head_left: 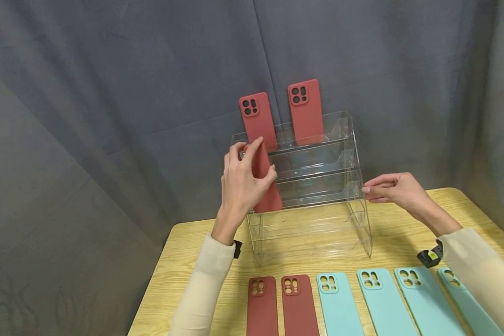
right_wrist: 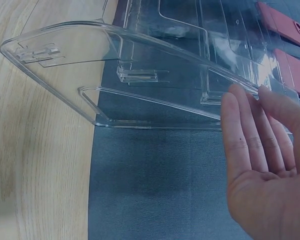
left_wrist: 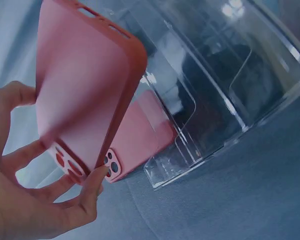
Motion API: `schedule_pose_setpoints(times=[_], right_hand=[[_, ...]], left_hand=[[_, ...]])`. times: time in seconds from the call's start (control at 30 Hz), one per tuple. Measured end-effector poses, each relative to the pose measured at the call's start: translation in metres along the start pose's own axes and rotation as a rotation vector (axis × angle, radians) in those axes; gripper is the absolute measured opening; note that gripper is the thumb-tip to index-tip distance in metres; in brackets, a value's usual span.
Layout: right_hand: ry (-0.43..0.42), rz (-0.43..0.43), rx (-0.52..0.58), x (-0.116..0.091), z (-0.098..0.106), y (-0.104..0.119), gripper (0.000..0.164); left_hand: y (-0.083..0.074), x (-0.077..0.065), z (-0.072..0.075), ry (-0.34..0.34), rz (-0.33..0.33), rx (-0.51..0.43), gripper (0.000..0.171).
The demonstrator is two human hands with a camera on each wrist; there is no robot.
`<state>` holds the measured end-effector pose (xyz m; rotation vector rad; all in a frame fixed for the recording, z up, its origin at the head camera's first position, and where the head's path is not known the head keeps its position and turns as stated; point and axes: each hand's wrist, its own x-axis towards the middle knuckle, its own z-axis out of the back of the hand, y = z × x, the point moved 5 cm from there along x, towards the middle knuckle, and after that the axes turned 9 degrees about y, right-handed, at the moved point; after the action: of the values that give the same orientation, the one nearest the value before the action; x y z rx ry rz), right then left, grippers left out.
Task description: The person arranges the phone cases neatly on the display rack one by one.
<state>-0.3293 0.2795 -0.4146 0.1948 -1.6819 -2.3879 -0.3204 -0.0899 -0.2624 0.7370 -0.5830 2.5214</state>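
Note:
My left hand (head_left: pixel 240 183) grips a red phone case (head_left: pixel 269 198) between thumb and fingers. It holds the case at the left side of a clear tiered display rack (head_left: pixel 315 169), below the top tier. In the left wrist view the held case (left_wrist: pixel 85 75) is tilted, with its camera cutouts near my fingertips. Two more red cases, one on the left (head_left: pixel 260 119) and one on the right (head_left: pixel 306 112), stand in the top tier. My right hand (head_left: pixel 403 193) is at the rack's right side panel, fingers nearly straight; whether the fingertips touch it I cannot tell.
On the wooden table (head_left: pixel 185 270), two darker red cases, the left one (head_left: pixel 262 308) and its neighbour (head_left: pixel 300 308), lie before the rack. To their right is a row of several light blue cases (head_left: pixel 342 308), partly under my right sleeve. A grey curtain (head_left: pixel 151 93) hangs behind.

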Motion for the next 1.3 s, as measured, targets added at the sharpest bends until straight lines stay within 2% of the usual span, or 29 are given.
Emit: schedule_pose_setpoints(times=[0.17,0.3,0.43,0.6,0.8,0.97,1.3], right_hand=[[0.011,-0.005,-0.002,0.0,-0.001,-0.002,0.051],[0.005,0.0,-0.013,0.0,-0.001,-0.001,0.051],[0.0,0.001,-0.025,-0.001,0.001,0.001,0.049],[0.005,-0.001,-0.024,-0.001,0.0,0.001,0.048],[0.004,0.003,-0.036,-0.001,0.0,0.001,0.048],[-0.002,0.016,-0.035,-0.001,0.002,0.002,0.048],[0.004,0.012,-0.024,0.0,0.0,0.0,0.049]], left_hand=[[0.0,0.028,0.0,-0.033,-0.001,0.043,0.065],[-0.001,0.046,-0.007,-0.046,-0.014,0.108,0.065],[-0.003,0.061,-0.016,-0.075,-0.039,0.171,0.066],[0.002,0.075,-0.025,-0.099,-0.028,0.235,0.068],[0.008,0.085,-0.032,-0.109,0.003,0.292,0.068],[0.01,0.089,-0.044,-0.091,0.005,0.333,0.068],[0.014,0.083,-0.063,-0.031,0.043,0.36,0.069]])
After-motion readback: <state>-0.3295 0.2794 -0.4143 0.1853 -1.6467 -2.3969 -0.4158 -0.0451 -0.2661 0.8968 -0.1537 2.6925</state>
